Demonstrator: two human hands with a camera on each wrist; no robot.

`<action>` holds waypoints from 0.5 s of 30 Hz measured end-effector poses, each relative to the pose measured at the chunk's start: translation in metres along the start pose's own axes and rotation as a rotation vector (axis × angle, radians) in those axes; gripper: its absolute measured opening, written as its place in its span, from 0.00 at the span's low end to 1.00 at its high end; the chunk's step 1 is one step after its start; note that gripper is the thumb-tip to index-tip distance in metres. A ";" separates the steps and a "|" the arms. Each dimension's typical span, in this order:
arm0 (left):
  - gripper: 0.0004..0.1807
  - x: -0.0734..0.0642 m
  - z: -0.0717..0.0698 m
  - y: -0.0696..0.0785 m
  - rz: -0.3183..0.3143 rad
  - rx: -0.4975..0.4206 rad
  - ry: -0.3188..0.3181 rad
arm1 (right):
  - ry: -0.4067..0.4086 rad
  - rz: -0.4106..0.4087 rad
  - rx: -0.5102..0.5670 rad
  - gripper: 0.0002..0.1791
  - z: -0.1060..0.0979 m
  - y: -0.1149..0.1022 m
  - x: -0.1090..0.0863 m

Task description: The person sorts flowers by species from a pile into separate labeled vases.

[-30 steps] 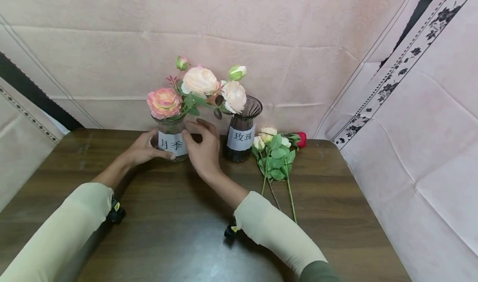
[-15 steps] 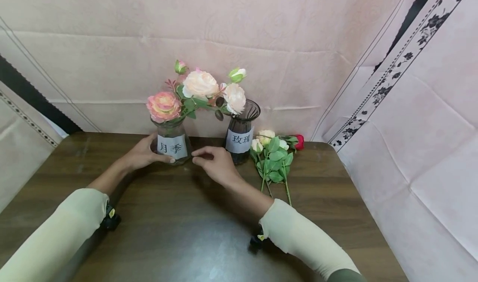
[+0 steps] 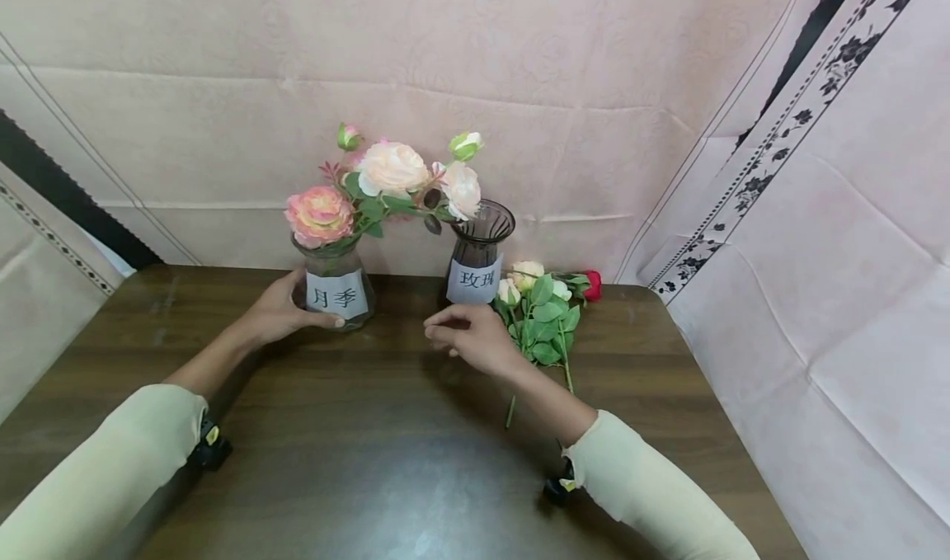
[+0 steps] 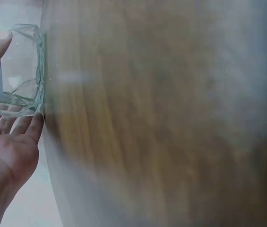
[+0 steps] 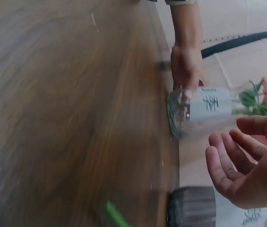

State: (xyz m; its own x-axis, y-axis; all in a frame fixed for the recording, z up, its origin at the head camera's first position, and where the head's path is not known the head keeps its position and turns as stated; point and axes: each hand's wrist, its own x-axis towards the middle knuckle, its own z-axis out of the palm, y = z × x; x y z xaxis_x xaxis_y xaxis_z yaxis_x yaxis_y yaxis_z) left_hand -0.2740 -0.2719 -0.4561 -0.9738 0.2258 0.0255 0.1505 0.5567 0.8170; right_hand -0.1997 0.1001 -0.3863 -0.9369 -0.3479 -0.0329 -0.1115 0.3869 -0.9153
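Note:
My left hand (image 3: pixel 278 312) grips the lower side of a glass vase (image 3: pixel 336 292) with a white label, its thumb across the front; the left wrist view shows the clear faceted base (image 4: pixel 41 71) beside the fingers. From this vase rise a pink-and-yellow flower (image 3: pixel 319 216), cream blooms (image 3: pixel 393 170) and buds that lean right. My right hand (image 3: pixel 475 337), fingers loosely bent with nothing in them, hovers in front of a dark ribbed vase (image 3: pixel 482 251), which also bears a label. In the right wrist view its palm (image 5: pixel 261 182) and bent fingers show between the two vases.
Beside the dark vase lie cut flowers with green leaves (image 3: pixel 547 321), pale heads (image 3: pixel 528 274) and a red rose (image 3: pixel 592 285), their stems toward the front. A pale cloth (image 3: pixel 223 148) hangs behind the brown wooden table (image 3: pixel 356 444).
My right hand has left the labelled vase's side and moved right and toward me, in front of the dark vase. My left hand stays on its vase, which appears slightly lower left.

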 end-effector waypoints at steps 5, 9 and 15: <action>0.55 -0.006 -0.004 0.000 -0.016 0.020 0.015 | -0.002 0.003 -0.006 0.13 -0.022 0.009 -0.009; 0.56 -0.009 -0.007 -0.002 -0.031 0.029 0.011 | 0.002 0.011 -0.006 0.13 -0.042 0.017 -0.017; 0.59 -0.012 -0.008 -0.001 -0.033 0.018 0.003 | 0.043 0.054 0.030 0.13 -0.073 0.026 -0.027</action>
State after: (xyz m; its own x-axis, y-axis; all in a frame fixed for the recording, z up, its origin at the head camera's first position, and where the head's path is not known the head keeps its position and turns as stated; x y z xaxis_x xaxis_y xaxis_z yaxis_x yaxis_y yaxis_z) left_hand -0.2641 -0.2817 -0.4525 -0.9788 0.2047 0.0011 0.1218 0.5782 0.8068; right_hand -0.2013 0.1820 -0.3802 -0.9549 -0.2897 -0.0657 -0.0512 0.3784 -0.9242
